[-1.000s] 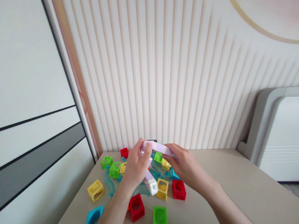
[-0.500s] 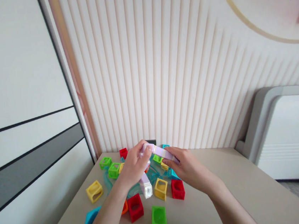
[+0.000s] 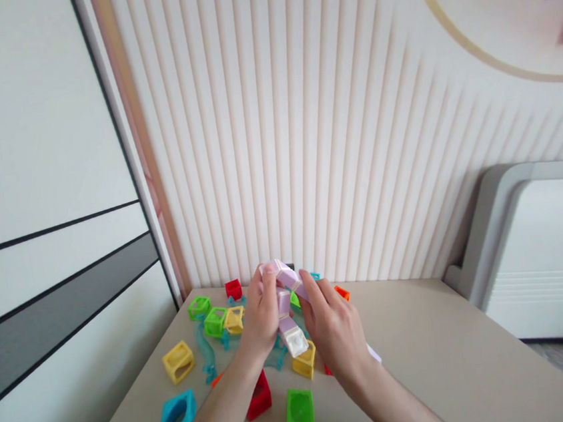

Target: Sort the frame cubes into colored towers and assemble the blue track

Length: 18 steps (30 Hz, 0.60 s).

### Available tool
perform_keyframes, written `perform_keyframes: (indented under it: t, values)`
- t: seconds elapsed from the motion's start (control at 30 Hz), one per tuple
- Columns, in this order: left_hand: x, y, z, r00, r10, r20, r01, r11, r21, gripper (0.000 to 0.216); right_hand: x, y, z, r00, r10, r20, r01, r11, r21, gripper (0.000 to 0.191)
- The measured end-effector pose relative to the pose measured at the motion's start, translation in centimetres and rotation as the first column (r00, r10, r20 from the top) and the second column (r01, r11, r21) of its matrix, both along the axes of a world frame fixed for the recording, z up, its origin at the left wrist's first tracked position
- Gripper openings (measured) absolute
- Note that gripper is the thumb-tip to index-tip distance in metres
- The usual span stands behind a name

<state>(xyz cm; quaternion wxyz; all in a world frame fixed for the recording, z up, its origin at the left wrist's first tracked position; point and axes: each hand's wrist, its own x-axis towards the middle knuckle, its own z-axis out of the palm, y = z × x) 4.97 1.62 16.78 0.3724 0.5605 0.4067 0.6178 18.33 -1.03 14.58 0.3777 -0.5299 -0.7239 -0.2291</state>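
Note:
Both hands hold a lilac and white snake twist puzzle [image 3: 287, 276], a chain of wedge-shaped segments, raised above the table. My left hand [image 3: 264, 307] is closed around its bent upper left part, thumb on top. The fingers of my right hand [image 3: 330, 316] grip the segments at the right. One end of the chain, with a whitish face, hangs down between the hands. A lilac bit shows beyond my right wrist, and the part inside the right hand is hidden. Below the hands are a yellow block [image 3: 305, 361] and a red block [image 3: 259, 398], both partly covered.
On the table [image 3: 441, 342] lie a green block [image 3: 300, 417], a blue block [image 3: 176, 420], a yellow block [image 3: 178, 361] and several others. Curved translucent teal track pieces [image 3: 205, 346] lie among them. A ribbed wall [image 3: 274, 138] rises behind, with a white cabinet [image 3: 48, 195] at left.
My right hand has turned and come closer to my left, its fingers now pointing up. The puzzle's right part has swung down, and its hanging end has shifted right and up.

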Motion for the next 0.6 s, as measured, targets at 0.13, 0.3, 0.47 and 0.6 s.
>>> perform_keyframes:
  t: [0.13,0.3,0.47,0.6]
  values:
    - [-1.1,0.8,0.0,0.997,-0.078,-0.020,0.078,0.997,-0.022,0.047,0.2,0.0,0.4,0.998,0.051,0.038,-0.049,0.997,-0.063,0.034]
    - [-2.2,1.1,0.1,0.981,-0.129,-0.147,0.131,0.991,0.009,0.044,0.8,-0.3,1.8,0.983,0.178,-0.050,-0.185,0.937,-0.296,0.026]
    - [-3.3,0.4,0.8,0.942,-0.178,-0.286,0.205,0.976,0.066,0.039,1.4,-0.9,3.2,0.919,0.312,-0.239,-0.389,0.813,-0.433,0.011]
    - [-4.5,0.2,1.6,0.836,-0.378,-0.398,0.404,0.914,-0.020,0.038,2.4,-1.5,4.7,0.838,0.435,-0.330,-0.545,0.634,-0.549,0.008]
